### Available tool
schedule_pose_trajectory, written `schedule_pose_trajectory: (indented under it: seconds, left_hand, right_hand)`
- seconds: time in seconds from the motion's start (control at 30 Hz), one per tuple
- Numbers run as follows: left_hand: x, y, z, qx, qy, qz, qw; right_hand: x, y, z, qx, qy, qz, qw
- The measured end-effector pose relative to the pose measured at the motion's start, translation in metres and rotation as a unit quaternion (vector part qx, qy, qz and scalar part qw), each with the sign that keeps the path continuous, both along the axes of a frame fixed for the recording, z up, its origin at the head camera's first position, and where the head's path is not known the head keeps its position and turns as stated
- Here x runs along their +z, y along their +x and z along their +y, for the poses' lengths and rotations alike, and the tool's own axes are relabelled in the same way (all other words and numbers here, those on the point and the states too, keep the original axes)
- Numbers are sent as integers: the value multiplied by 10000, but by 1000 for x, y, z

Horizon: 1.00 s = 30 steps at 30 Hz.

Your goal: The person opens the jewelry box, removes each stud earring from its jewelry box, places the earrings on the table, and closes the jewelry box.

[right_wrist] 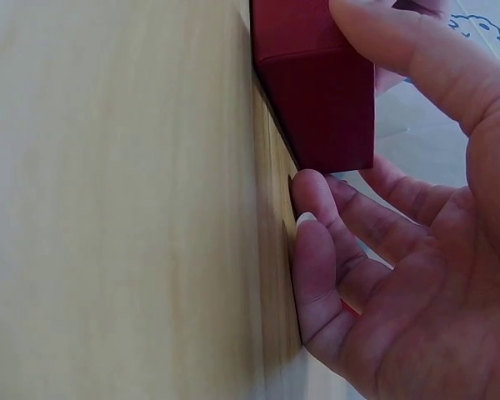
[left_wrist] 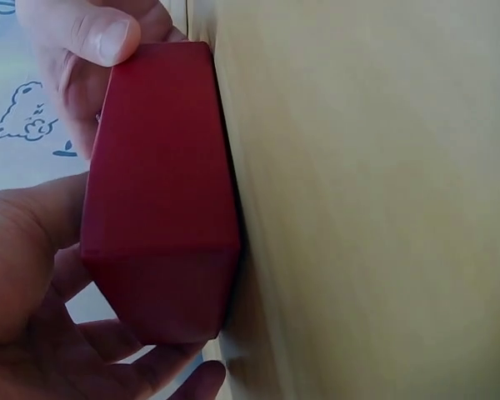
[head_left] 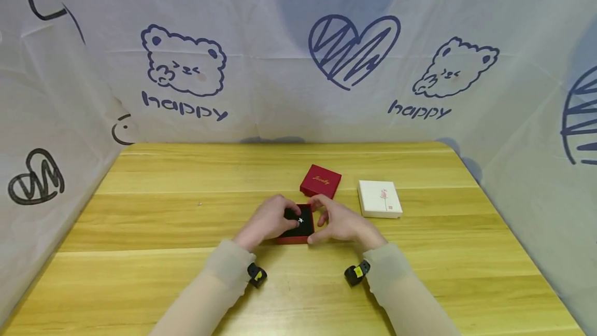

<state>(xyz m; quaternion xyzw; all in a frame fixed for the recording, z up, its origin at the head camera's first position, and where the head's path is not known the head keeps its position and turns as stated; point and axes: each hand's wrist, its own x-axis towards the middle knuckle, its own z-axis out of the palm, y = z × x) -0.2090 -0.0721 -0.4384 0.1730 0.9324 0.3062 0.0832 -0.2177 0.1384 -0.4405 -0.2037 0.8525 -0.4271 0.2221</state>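
Observation:
A red jewelry box base (head_left: 296, 240) with a black insert (head_left: 290, 232) lies open-topped on the table. A small silver star-shaped piece (head_left: 300, 220) shows on the insert. My left hand (head_left: 268, 219) reaches over the box from the left, its thumb and index fingertips on either side of the star. In the left wrist view, other left fingers (left_wrist: 162, 362) are beside the box's near corner. My right hand (head_left: 342, 222) holds the box's right side, thumb (right_wrist: 400, 37) on the front edge and index finger at the far corner. The insert is hidden in both wrist views.
Behind the box lies a red lid (head_left: 321, 181) with gold lettering. A white box (head_left: 380, 199) with a pink flower print is to the right. One tiny shiny object (head_left: 199, 203), too small to identify, lies on the wooden table (head_left: 154, 279) at left.

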Motion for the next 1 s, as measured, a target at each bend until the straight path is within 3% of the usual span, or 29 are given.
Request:
schedule_pose_trajectory:
  seconds: [0.23, 1.0]
  left_hand:
    - [-1, -2, 5, 92, -87, 207, 9997]
    - [4, 0, 5, 1, -258, -10, 9997]
  right_hand:
    - [-1, -1, 1, -4, 13, 24, 10000]
    - [-1, -1, 1, 40, 4, 19, 10000]
